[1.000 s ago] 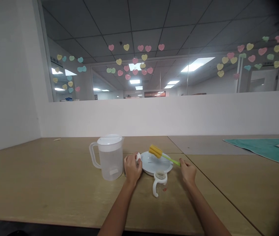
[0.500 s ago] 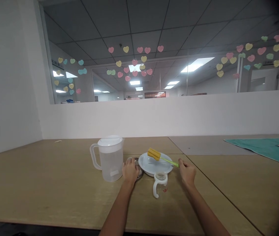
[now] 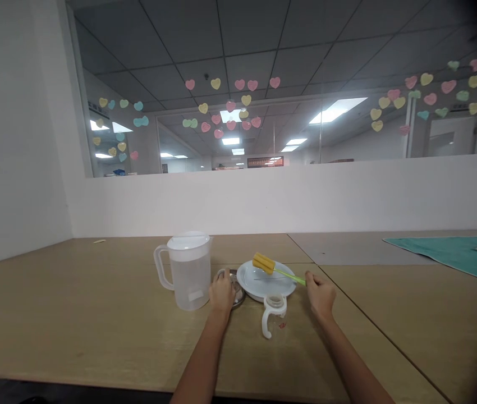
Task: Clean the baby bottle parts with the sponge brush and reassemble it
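My right hand (image 3: 321, 294) is closed round the green handle of a sponge bottle brush (image 3: 264, 263). The brush's yellow sponge head hangs over a pale basin (image 3: 244, 279). My left hand (image 3: 221, 290) curls its fingers at the left edge of a round metal dish (image 3: 239, 297), partly hidden by the hand and beside the basin. Just in front of the basin stands a clear glass pot with a white collar and handle (image 3: 267, 320). A lidded translucent plastic pitcher (image 3: 191, 275), part filled with clear liquid, stands left of my left hand.
The wooden table (image 3: 95, 320) has a seam running diagonally on the right. A teal cloth (image 3: 440, 251) lies at the far right. Behind the table is a white wall (image 3: 221, 205) under a window with heart-shaped notes. A small flat scrap (image 3: 99, 241) lies back left.
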Demonstrator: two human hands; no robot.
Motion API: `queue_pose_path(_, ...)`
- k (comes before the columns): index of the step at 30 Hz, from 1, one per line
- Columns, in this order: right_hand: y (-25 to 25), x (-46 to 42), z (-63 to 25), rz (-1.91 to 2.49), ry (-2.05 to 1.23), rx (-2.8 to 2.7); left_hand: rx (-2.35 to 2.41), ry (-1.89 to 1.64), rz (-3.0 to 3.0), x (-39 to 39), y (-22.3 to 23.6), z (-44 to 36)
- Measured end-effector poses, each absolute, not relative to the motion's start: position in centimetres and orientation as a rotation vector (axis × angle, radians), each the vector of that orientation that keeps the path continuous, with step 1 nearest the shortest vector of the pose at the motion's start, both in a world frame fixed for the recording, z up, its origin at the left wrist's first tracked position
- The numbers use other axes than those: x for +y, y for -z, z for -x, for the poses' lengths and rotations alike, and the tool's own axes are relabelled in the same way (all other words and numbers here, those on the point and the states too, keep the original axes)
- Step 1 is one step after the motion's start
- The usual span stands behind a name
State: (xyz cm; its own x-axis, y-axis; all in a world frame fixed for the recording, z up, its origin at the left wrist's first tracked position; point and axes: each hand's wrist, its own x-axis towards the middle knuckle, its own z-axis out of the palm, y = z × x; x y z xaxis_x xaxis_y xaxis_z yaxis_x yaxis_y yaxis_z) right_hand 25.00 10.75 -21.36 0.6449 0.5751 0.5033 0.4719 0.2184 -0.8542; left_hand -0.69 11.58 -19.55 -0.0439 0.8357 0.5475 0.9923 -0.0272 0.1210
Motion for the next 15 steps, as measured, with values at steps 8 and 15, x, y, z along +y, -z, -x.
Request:
queue_pose_path(8, 21.3, 10.7, -25.0, 1.443, -0.117, -0.938, -1.883, 0.845, 1.948, 11.8, 19.6, 0.8)
queue_pose_path(15, 21.2, 10.7, -24.8, 1.437, -0.103, -0.931, -1.082, 1.334, 2.484, 9.3, 19.5, -1.8)
